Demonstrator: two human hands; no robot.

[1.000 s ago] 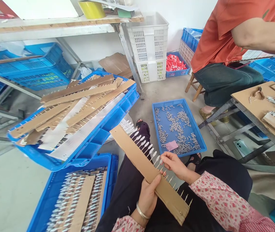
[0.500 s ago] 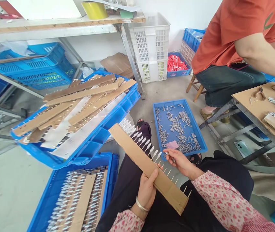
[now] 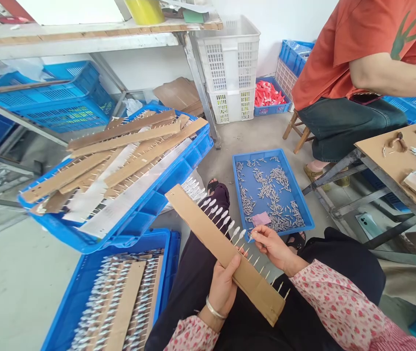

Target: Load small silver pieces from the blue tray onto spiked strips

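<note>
My left hand [image 3: 223, 286] grips a long cardboard strip [image 3: 208, 237] that lies slanted across my lap. A row of thin pins sticks out of its right edge; the far pins carry small silver fish-shaped pieces [image 3: 218, 211], the near ones are bare. My right hand [image 3: 271, 245] is pinched at the pins near the strip's middle, its fingers closed on something small that I cannot make out. A shallow blue tray [image 3: 305, 214] of loose silver pieces lies on the floor just beyond that hand.
A tilted blue crate [image 3: 178, 175] piled with cardboard strips stands at left, above another blue crate [image 3: 83, 273] of loaded strips. A person in an orange shirt [image 3: 343, 44] sits at right by a cardboard-topped bench [image 3: 386, 156]. White stacked crates [image 3: 229, 68] stand behind.
The strip shifted slightly toward me in my left hand. My right hand moved up a little along the pins. The person at right has moved an arm.
</note>
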